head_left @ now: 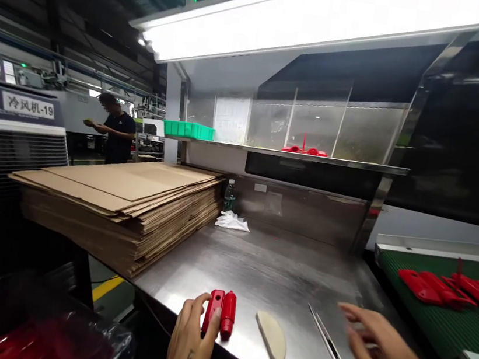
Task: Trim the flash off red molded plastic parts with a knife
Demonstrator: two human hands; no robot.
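Note:
My left hand (pixel 192 338) is closed around a red moulded plastic part (pixel 214 306) at the front edge of the metal table. Against it lies a red bottle-shaped plastic piece (pixel 227 314); whether the two are joined I cannot tell. To their right rests a pale half-moon pad (pixel 272 340). Farther right lie long thin metal tweezers (pixel 331 347). My right hand (pixel 380 345), slightly blurred, hovers beside the tweezers with thumb and fingers apart and nothing visible between them.
A tall stack of cardboard sheets (pixel 132 189) fills the left. White gloves (pixel 233 221) and a bottle (pixel 230 195) stand behind. A shelf holds a green tray (pixel 188 130). Red parts (pixel 432 287) lie on the green conveyor (pixel 418 327). A person (pixel 120 128) stands far left.

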